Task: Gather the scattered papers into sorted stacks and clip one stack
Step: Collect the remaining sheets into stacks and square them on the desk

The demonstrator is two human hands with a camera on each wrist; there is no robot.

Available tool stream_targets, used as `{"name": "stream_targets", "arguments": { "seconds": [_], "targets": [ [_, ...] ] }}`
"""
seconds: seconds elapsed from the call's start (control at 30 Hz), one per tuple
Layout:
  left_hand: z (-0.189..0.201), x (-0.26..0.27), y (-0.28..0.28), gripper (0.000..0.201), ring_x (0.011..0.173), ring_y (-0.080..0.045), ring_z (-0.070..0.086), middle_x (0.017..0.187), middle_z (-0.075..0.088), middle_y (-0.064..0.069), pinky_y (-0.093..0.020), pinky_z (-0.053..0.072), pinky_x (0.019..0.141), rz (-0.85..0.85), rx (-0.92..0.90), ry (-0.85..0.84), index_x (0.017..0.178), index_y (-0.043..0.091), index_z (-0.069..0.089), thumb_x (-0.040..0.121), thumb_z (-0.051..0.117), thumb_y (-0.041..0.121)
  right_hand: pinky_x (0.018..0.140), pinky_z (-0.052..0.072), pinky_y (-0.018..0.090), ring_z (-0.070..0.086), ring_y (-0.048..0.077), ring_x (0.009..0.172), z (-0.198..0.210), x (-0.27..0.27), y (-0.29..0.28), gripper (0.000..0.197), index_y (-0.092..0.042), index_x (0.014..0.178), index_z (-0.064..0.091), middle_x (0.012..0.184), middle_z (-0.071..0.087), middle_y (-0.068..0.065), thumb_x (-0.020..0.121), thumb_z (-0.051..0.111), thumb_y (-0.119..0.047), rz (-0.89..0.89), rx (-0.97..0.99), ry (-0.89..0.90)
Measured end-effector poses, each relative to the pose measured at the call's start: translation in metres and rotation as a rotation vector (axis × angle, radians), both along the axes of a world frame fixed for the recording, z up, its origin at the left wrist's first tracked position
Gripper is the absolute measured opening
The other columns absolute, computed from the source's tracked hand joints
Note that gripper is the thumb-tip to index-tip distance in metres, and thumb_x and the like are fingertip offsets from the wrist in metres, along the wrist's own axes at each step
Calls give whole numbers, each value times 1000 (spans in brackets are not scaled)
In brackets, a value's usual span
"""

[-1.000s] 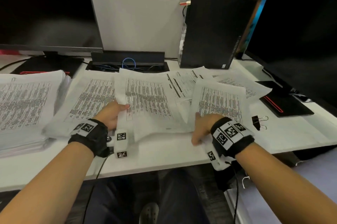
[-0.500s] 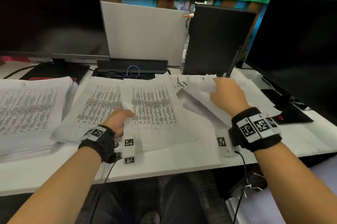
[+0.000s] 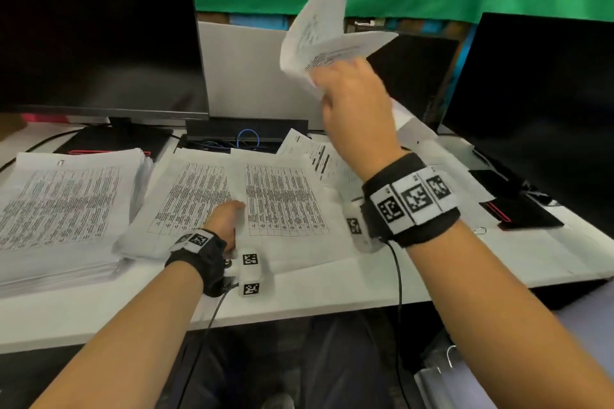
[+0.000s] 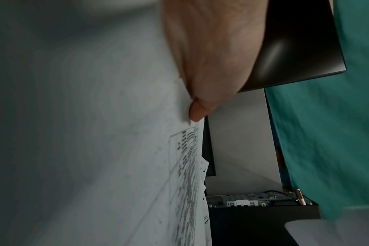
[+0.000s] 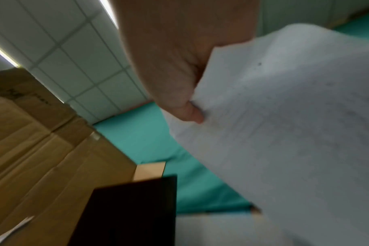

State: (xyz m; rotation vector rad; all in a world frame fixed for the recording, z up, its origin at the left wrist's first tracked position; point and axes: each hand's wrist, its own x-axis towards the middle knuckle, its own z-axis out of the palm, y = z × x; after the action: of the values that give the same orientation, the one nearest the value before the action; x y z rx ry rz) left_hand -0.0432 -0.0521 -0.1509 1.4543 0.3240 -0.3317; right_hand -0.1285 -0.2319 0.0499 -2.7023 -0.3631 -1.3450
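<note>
Papers [image 3: 327, 39], flat on the right of the desk [image 3: 332, 302] a second ago, are now lifted high, pinched in the right hand [image 3: 357, 102]. Left hand [image 3: 224, 217] keeps pinning the middle sheets [image 3: 282, 202]. Left wrist: thumb [image 4: 197, 113] presses paper, other fingers unseen. Right wrist: thumb [image 5: 190, 113] clamps the bundle, probably bound for a stack.

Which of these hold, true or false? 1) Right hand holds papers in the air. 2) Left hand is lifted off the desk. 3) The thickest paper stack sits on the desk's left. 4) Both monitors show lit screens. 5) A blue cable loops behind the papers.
1) True: the right hand grips the raised papers.
2) False: the left hand rests on the sheets on the desk.
3) True: the thick stack lies left.
4) False: the left monitor and right monitor are dark.
5) True: the blue cable.
</note>
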Motion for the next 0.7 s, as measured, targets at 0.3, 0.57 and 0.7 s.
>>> {"name": "stream_targets", "arguments": {
  "seconds": [0.3,0.57,0.7],
  "targets": [
    [-67,57,15,101,113,-45,56,130,60,-11,-68,31,100,-66,-3,54,124,25,58,51,49,94,80,53,40,60,26,84,-139,40,32,24,-7,89,63,82,58,7,101,43,-14,85,-3,997],
    [13,-19,-6,54,78,-32,60,92,54,-3,-37,49,73,-81,111,85,115,6,54,80,51,47,91,48,39,57,27,101,-154,66,4,45,4,125,52,111,59,17,104,38,-33,102,897,1179],
    [3,-5,-9,57,100,-26,54,128,52,-9,-39,50,80,-8,129,-161,145,22,24,96,45,4,67,39,32,48,20,80,-130,69,-23,34,-1,93,53,85,53,12,105,37,-29,107,971,572]
  ]
}}
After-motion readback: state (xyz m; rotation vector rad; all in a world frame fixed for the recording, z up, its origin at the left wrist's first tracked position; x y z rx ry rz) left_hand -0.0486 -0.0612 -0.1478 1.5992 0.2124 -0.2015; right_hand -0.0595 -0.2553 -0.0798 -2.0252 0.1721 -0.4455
